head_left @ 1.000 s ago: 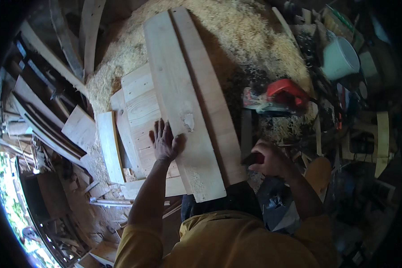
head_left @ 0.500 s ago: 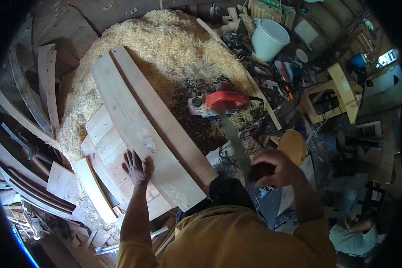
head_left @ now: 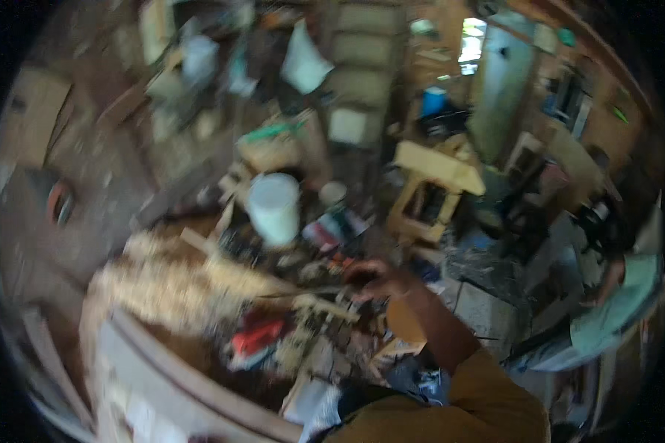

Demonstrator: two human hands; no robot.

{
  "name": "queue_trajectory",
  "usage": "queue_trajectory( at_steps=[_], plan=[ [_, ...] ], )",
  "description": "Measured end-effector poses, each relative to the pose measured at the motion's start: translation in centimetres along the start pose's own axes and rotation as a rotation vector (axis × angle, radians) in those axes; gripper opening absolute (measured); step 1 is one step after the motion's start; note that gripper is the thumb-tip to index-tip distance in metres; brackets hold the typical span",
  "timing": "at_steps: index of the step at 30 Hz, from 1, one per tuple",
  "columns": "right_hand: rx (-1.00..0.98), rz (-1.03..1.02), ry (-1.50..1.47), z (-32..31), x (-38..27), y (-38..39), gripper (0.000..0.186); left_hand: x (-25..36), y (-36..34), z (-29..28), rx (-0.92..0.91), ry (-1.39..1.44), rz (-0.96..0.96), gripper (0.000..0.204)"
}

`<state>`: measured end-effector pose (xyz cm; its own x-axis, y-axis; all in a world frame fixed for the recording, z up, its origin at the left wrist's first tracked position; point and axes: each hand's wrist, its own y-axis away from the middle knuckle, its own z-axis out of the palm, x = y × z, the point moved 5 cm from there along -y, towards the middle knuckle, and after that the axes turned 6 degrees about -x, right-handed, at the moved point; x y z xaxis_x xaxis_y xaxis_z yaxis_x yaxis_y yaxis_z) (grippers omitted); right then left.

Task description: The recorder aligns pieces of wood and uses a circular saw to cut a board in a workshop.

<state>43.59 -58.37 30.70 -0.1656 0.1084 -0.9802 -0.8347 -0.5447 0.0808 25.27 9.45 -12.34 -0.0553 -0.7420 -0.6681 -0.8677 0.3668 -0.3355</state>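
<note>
The picture is smeared by motion. My right hand (head_left: 380,280) is raised at the middle, its fingers closed round the dark handle of a hand saw (head_left: 303,293). The thin blade points left and is only faintly visible. Below and left of that hand lies a red electric planer (head_left: 258,337) on the ground among shavings. A long curved plank (head_left: 199,384) runs along the lower left, with a broad pale board surface beside it. My left hand is out of view.
Wood shavings (head_left: 162,284) are heaped at left. A white bucket (head_left: 273,210) stands beyond the saw. Right of it are a yellow wooden frame (head_left: 425,207) and a round orange-brown piece (head_left: 406,319). Another person in light green (head_left: 617,310) is at far right. Cluttered tools and offcuts lie between.
The view has swung up and to the right, so the planks and planer now sit lower left. My left hand, which lay flat on the plank, has left the picture. The saw now points left.
</note>
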Motion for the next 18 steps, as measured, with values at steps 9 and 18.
queue_trajectory(
  at_steps=[9,18],
  plan=[
    [0.302,0.116,0.759,-4.5,2.0,6.7,0.060,-5.8,-18.0,-20.7,-0.383,0.159,-0.738,0.064],
    [0.371,-0.157,0.998,-7.9,5.7,-1.1,0.050,-3.7,-15.9,-17.9,-0.015,-0.303,-0.451,0.054]
  ],
)
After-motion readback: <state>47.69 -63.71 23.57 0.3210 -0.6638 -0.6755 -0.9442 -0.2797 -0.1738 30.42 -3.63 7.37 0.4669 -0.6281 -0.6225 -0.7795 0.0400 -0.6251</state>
